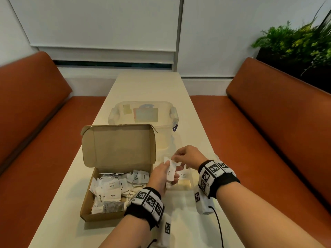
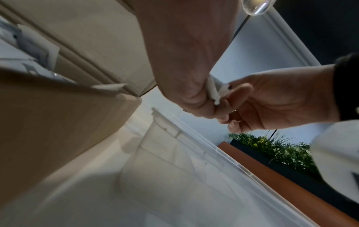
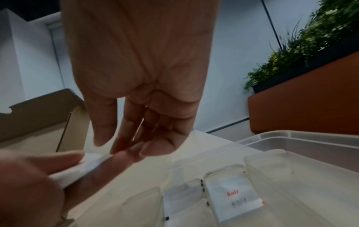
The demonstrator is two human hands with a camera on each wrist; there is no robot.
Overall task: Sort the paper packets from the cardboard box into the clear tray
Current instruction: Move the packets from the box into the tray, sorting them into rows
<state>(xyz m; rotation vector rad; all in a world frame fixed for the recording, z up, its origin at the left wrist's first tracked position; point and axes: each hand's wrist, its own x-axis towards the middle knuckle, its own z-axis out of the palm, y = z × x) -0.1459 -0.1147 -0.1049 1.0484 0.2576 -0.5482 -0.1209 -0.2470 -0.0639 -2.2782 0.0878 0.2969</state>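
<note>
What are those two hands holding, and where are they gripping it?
A few white paper packets. The left hand grips them across the middle; the right hand pinches the top edge of one with its fingertips.

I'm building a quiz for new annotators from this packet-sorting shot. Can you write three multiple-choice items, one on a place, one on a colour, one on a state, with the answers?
1. Where does the cardboard box stand relative to the clear tray?
A. To its left
B. To its right
C. Inside it

2. What colour is the word on the Salt packet lying in the tray?
A. Green
B. Red
C. Blue

3. How is the box lid?
A. Closed flat
C. Torn off, lying on the table
B. Open, standing upright

Answers:
1 A: in the head view the box sits left of the tray.
2 B: the right wrist view shows red lettering.
3 B: the head view shows the lid raised behind the packets in the box.
</note>
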